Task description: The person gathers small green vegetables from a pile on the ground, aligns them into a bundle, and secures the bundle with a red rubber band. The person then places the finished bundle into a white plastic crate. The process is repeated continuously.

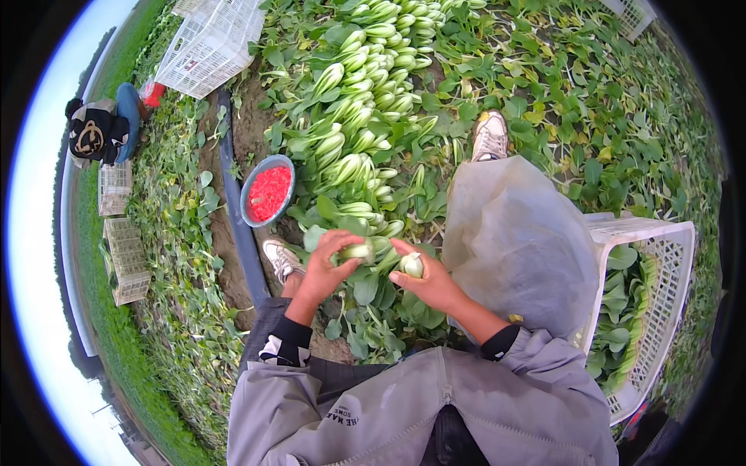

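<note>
Left hand (pixel 320 268) gripping a bok choy (pixel 360 251) by its pale base, right hand (pixel 437 288) gripping a second bok choy (pixel 413 266) just beside it, row of bok choy (pixel 369 97) beyond both hands, bowl (pixel 273 161) of red pieces to their left, white crate (pixel 674 281) of greens to their right

a long dark, flat-looking strip (pixel 250 260) runs over bare brown soil (pixel 221 233). big white plastic lattice crates (pixel 214 50) stand at the upper left; near them, a person in dark clothing (pixel 97 133) crouches beside a bright red bag (pixel 154 95). farther out, a bright green grassy band (pixel 148 388) curves under pale sky (pixel 47 311).
</note>
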The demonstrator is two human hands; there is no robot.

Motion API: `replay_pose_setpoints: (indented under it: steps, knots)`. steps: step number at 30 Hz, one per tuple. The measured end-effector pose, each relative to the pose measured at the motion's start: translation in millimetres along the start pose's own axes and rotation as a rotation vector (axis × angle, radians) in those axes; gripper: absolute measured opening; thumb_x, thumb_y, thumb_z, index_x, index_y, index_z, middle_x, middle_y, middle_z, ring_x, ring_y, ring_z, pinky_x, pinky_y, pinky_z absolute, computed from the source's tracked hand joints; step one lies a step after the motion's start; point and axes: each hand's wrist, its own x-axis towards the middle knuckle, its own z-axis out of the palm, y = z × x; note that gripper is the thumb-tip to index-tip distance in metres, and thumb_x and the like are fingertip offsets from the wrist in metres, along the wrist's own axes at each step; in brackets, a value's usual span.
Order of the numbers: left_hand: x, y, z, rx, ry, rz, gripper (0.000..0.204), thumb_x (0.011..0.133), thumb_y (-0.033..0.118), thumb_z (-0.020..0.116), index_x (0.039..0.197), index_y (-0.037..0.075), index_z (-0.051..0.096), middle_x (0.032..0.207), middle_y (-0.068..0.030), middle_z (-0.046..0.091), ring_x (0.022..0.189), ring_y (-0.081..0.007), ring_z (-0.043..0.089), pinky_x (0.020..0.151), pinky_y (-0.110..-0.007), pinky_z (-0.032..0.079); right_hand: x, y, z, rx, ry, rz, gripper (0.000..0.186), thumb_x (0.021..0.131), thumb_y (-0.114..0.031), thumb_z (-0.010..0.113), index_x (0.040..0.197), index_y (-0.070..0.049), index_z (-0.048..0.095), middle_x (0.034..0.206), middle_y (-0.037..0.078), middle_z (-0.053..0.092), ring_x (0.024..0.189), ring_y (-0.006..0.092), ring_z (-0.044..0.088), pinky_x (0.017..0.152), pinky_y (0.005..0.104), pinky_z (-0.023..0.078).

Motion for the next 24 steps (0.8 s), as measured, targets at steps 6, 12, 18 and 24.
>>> replay_pose_setpoints:
  steps: [6, 12, 18, 24]
  knots:
    - [-19.7, 23.7, 66.5, -0.684, 0.080, -0.182, 0.025, 0.088, 0.007, 0.063, 0.112, 0.002, 0.059, 0.103, -0.0013, 0.056, 0.092, -0.0109, 0.055, 0.079, -0.024, 0.045, -13.0, -9.0, -11.3, 0.056, -0.041, -0.007, 0.072, 0.079, -0.011, 0.074, 0.141, -0.002, 0.037, 0.127, 0.004, 0.052, 0.110, 0.0085, 0.049, 0.094, 0.0249, 0.041]
    - [-41.0, 24.2, 80.5, -0.880, 0.172, -0.380, 0.020, 0.094, 0.014, 0.055, 0.108, 0.000, 0.058, 0.092, -0.0021, 0.060, 0.071, -0.0084, 0.052, 0.067, -0.023, 0.046, -21.7, 1.4, -12.0, -0.056, -0.064, 0.054, 0.056, 0.079, -0.013, 0.075, 0.128, 0.001, 0.050, 0.111, 0.001, 0.060, 0.097, 0.0073, 0.055, 0.086, 0.0237, 0.045]
    - [-92.3, -61.4, 76.0, 0.245, 0.110, -0.413, 0.028, 0.093, 0.024, 0.058, 0.112, 0.003, 0.059, 0.109, -0.0094, 0.058, 0.097, -0.0168, 0.056, 0.084, -0.030, 0.047, -27.4, 10.3, -3.7, -0.104, 0.009, 0.133, 0.052, 0.078, -0.018, 0.075, 0.122, 0.002, 0.055, 0.101, 0.003, 0.065, 0.089, 0.0079, 0.058, 0.081, 0.0251, 0.048]
    - [-73.8, 5.3, 98.1, -0.774, -0.039, -0.342, 0.058, 0.094, 0.030, 0.057, 0.143, 0.008, 0.034, 0.134, -0.0067, 0.048, 0.122, -0.0159, 0.044, 0.100, -0.031, 0.036, -28.5, 26.3, -3.2, -0.001, 0.081, 0.107, 0.056, 0.079, -0.021, 0.075, 0.125, 0.001, 0.052, 0.103, 0.005, 0.064, 0.091, 0.0100, 0.059, 0.082, 0.0253, 0.047]
